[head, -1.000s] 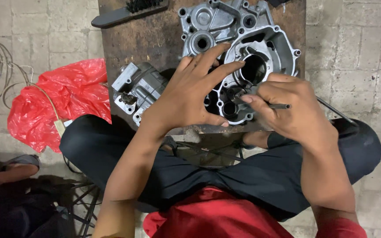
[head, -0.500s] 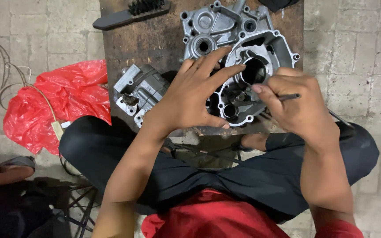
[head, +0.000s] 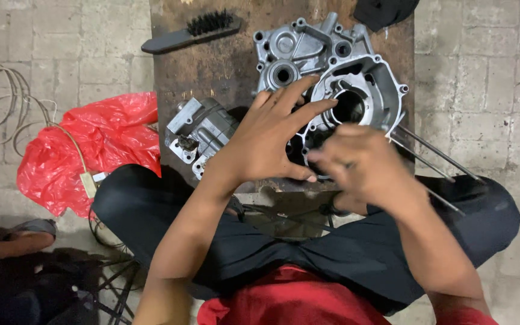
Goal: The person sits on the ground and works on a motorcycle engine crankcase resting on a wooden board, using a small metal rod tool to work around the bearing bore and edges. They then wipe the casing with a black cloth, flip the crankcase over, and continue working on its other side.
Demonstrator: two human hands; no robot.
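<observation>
A grey aluminium engine crankcase half lies on a dark wooden board in front of my knees. My left hand rests flat on its near left part, fingers spread towards the big round bore and thumb at the near edge. My right hand hovers over the case's near rim, just right of the left thumb. It is blurred with curled fingers, and what it holds does not show. Thin metal stud rods stick out from the case towards the right.
A smaller grey engine part sits on the board left of my left hand. A black brush lies at the far left, a dark object at the far right. A red plastic bag and coiled wire lie on the brick floor. Another person's foot shows at the lower left.
My right hand has pulled back from the bore towards me and to the left and is now blurred; the thin dark tool it held no longer shows. My left hand has stayed on the case.
</observation>
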